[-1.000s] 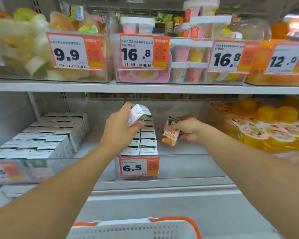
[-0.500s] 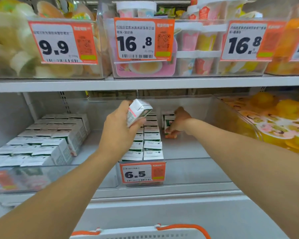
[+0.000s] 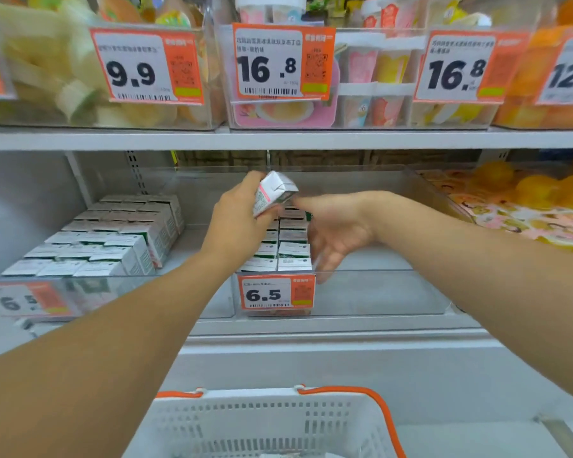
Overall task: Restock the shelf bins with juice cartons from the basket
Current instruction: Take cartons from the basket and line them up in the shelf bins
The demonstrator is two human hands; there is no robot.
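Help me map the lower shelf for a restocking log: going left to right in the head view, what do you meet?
Left bin's cartons → left hand holding a carton → 6.5 price tag → right hand → orange fruit cups.

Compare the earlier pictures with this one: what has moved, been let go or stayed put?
The right hand let go of its orange carton deep in the bin and drew back empty, fingers spread. The left hand still grips its carton above the rows. The basket stays below.

Clear glossy plastic bin (image 3: 377, 292) — white basket (image 3: 262, 421) — seemingly matt plastic.
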